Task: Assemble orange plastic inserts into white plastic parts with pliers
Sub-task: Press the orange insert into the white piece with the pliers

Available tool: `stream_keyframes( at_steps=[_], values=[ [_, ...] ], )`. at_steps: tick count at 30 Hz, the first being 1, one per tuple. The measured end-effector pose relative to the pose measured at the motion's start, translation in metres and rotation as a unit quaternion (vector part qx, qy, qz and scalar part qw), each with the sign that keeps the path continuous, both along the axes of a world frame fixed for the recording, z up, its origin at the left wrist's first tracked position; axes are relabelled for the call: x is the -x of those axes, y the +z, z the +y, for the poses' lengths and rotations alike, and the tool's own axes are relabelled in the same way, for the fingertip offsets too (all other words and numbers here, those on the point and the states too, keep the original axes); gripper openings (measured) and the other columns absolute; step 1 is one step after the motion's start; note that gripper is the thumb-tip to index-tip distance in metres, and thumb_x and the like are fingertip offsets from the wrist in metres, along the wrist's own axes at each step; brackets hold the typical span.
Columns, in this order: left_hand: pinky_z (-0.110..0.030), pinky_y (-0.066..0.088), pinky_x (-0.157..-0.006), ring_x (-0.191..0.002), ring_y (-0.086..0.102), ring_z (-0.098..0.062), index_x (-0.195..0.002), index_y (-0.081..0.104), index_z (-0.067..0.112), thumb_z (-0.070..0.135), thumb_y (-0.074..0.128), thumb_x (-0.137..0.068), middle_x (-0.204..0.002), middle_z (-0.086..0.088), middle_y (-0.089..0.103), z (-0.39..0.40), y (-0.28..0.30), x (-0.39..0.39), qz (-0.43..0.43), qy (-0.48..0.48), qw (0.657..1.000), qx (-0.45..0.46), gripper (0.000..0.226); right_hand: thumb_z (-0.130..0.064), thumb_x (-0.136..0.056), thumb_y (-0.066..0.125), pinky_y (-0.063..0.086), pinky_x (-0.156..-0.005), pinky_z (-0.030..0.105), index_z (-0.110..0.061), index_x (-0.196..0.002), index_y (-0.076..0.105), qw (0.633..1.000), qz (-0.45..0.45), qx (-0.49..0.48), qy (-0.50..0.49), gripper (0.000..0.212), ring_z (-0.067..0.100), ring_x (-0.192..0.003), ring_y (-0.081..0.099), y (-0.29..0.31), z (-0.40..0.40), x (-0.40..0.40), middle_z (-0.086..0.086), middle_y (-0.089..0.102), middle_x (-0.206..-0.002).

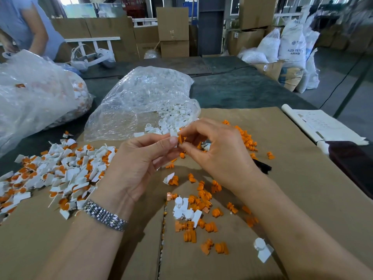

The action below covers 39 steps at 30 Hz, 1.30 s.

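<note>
Head view was pretty busy, so biggest stuff first. The dark green table (232, 87) was mostly covered by a sheet of brown cardboard (302, 178), with stacked cardboard boxes (172, 31) and white resin sacks (292, 43) seen behind it in a warehouse-type room. A person in a light blue top (24, 23) was cut off at the upper left corner.

A large clear bag (36, 93) on the left was only partly in frame; orange and white bits could be made out through the plastic, nothing sharper. A second clear bag (145, 98) in the middle was lying open toward the hands, with loose white parts (171, 118) spilled at its mouth.

A heap of assembled pieces (60, 174), white with orange in them, was piled on the left of the cardboard. Loose orange inserts (203, 201) were scattered between and under the arms and off to the right.

A white part (174, 132) was pinched in the left hand (137, 164), fingers curled round it. An orange insert (180, 139) was pinched against that part by the right hand (220, 152), thumb and fingertips closed on it. Something metallic was glimpsed under the right palm, too hidden to tell what. A metal watch (105, 216) was worn on the left wrist.
</note>
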<state>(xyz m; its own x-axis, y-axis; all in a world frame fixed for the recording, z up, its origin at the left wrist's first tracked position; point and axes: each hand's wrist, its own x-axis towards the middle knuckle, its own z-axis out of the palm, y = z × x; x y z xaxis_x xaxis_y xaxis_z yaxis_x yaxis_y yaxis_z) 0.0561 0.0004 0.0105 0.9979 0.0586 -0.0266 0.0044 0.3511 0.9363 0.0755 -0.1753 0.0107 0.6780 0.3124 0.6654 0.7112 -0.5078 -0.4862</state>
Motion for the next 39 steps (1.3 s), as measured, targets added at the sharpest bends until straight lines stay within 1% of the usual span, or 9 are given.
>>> stream_keyframes(
  at_steps=[13, 18, 21, 23, 28, 33, 35, 37, 39],
  values=[
    [-0.023, 0.061, -0.067, -0.068, 0.075, -0.022, -0.071, 0.079, 0.004, 0.007, 0.082, -0.063, -0.078, -0.018, 0.074, -0.001, -0.001, -0.002, 0.022, 0.023, 0.999, -0.012, 0.009, -0.016, -0.086, 0.080, 0.055, -0.077, 0.030, -0.013, -0.102, 0.074, 1.000, 0.026, 0.015, -0.005, 0.018, 0.009, -0.083, 0.064, -0.001, 0.004, 0.001, -0.003, 0.068, -0.090],
    [-0.019, 0.058, -0.064, -0.081, 0.078, -0.023, -0.072, 0.081, 0.007, 0.009, 0.081, -0.067, -0.089, -0.019, 0.078, 0.001, 0.001, -0.001, 0.032, 0.020, 0.999, -0.009, 0.006, -0.053, -0.084, 0.073, 0.053, -0.076, 0.017, -0.029, -0.115, 0.067, 0.987, 0.149, 0.018, -0.057, 0.040, 0.001, -0.092, 0.061, 0.008, -0.019, -0.010, -0.017, 0.064, -0.102],
    [-0.018, 0.058, -0.062, -0.081, 0.078, -0.021, -0.072, 0.082, 0.009, 0.011, 0.081, -0.066, -0.089, -0.016, 0.078, 0.006, 0.003, -0.001, 0.039, 0.015, 0.999, 0.017, 0.006, -0.066, -0.085, 0.063, 0.054, -0.088, 0.038, -0.023, -0.120, 0.059, 0.938, 0.207, 0.164, -0.223, 0.056, 0.013, -0.104, 0.059, 0.003, -0.040, -0.024, -0.005, 0.059, -0.116],
    [-0.018, 0.059, -0.061, -0.078, 0.077, -0.019, -0.073, 0.083, 0.009, 0.012, 0.081, -0.066, -0.087, -0.016, 0.078, 0.008, 0.003, -0.001, 0.040, 0.009, 0.999, 0.023, 0.008, -0.069, -0.081, 0.066, 0.052, -0.092, 0.048, -0.016, -0.120, 0.054, 0.888, 0.287, 0.255, -0.254, 0.067, 0.024, -0.108, 0.056, -0.004, -0.047, -0.028, 0.003, 0.055, -0.118],
    [-0.019, 0.059, -0.058, -0.074, 0.076, -0.020, -0.076, 0.081, 0.006, 0.009, 0.081, -0.067, -0.083, -0.016, 0.077, 0.010, 0.004, -0.001, 0.041, -0.001, 0.998, 0.044, 0.009, -0.059, -0.083, 0.070, 0.047, -0.083, 0.044, -0.014, -0.106, 0.051, 0.850, 0.283, 0.354, -0.268, 0.053, 0.028, -0.102, 0.053, -0.013, -0.040, -0.025, 0.006, 0.051, -0.103],
    [-0.019, 0.059, -0.058, -0.075, 0.077, -0.021, -0.073, 0.082, 0.010, 0.012, 0.083, -0.066, -0.081, -0.013, 0.076, 0.009, 0.005, -0.001, 0.043, 0.006, 0.998, 0.047, 0.007, -0.037, -0.098, 0.054, 0.043, -0.060, 0.035, -0.017, -0.085, 0.055, 0.896, 0.308, 0.234, -0.217, 0.024, 0.019, -0.071, 0.057, 0.001, -0.035, -0.019, 0.007, 0.061, -0.084],
    [-0.019, 0.058, -0.058, -0.076, 0.077, -0.020, -0.074, 0.082, 0.010, 0.013, 0.083, -0.066, -0.081, -0.012, 0.076, 0.010, 0.005, -0.001, 0.043, 0.012, 0.997, 0.062, 0.008, -0.027, -0.102, 0.049, 0.049, -0.059, 0.032, -0.019, -0.086, 0.056, 0.917, 0.342, 0.134, -0.159, 0.019, 0.016, -0.065, 0.059, 0.016, -0.034, -0.012, 0.006, 0.063, -0.078],
    [-0.018, 0.058, -0.058, -0.077, 0.077, -0.019, -0.082, 0.080, 0.006, 0.013, 0.083, -0.069, -0.080, -0.010, 0.075, 0.011, 0.005, -0.002, 0.033, 0.017, 0.996, 0.080, 0.014, -0.021, -0.104, 0.049, 0.061, -0.068, 0.037, -0.014, -0.099, 0.064, 0.891, 0.452, -0.010, -0.032, 0.017, 0.017, -0.067, 0.066, 0.030, -0.036, -0.004, 0.004, 0.065, -0.076],
    [-0.017, 0.057, -0.058, -0.077, 0.077, -0.018, -0.092, 0.075, 0.004, 0.013, 0.081, -0.072, -0.080, -0.008, 0.075, 0.010, 0.005, -0.001, 0.019, 0.021, 0.996, 0.090, 0.023, -0.025, -0.103, 0.053, 0.063, -0.076, 0.042, -0.009, -0.108, 0.066, 0.840, 0.534, -0.050, 0.081, 0.021, 0.024, -0.076, 0.071, 0.038, -0.034, 0.007, 0.006, 0.067, -0.079]
  ],
)
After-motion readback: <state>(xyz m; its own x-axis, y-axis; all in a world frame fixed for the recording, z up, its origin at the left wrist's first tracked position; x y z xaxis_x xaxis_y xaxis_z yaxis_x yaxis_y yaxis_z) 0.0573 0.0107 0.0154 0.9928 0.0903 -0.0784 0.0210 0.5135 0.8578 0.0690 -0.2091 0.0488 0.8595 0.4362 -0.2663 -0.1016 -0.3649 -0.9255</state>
